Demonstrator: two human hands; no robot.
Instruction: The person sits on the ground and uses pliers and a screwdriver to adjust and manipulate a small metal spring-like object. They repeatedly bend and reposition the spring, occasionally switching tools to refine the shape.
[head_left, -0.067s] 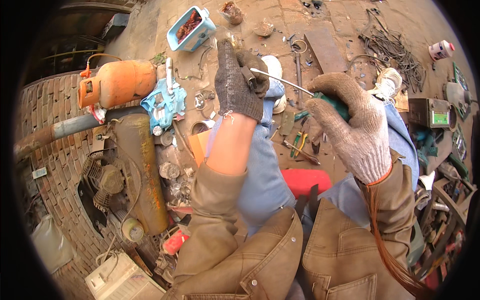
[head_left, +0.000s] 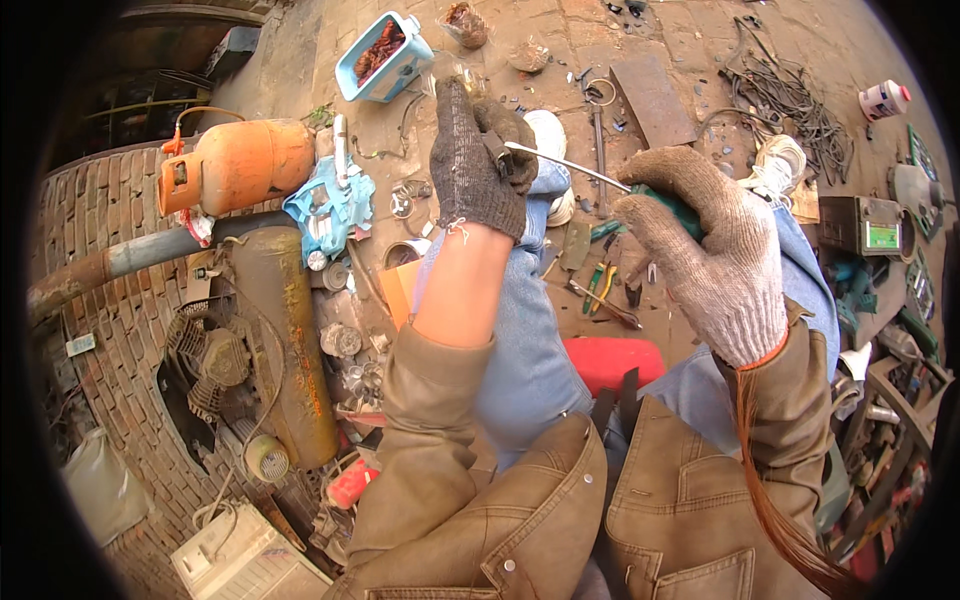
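Observation:
My left hand [head_left: 470, 165], in a dark knit glove, is closed on a small dark metal piece [head_left: 498, 150]; its exact shape is hidden. The long shaft of a screwdriver [head_left: 570, 165] reaches up-left to that piece, with its tip at or very near it. My right hand [head_left: 725, 265], in a pale, soiled knit glove, grips the screwdriver's green handle. Below and between my hands, colored-handled pliers [head_left: 600, 288] and other small tools lie on the dirty ground beside my jeans-clad legs.
An orange gas cylinder [head_left: 250, 165], rusty tank [head_left: 290, 370] and blue cloth [head_left: 328, 200] lie left. A blue tub [head_left: 380, 55] stands ahead. Tangled cables [head_left: 780, 100], a steel plate [head_left: 645, 100] and a metal box [head_left: 860, 225] lie ahead and right. A red object [head_left: 610, 362] is between my legs.

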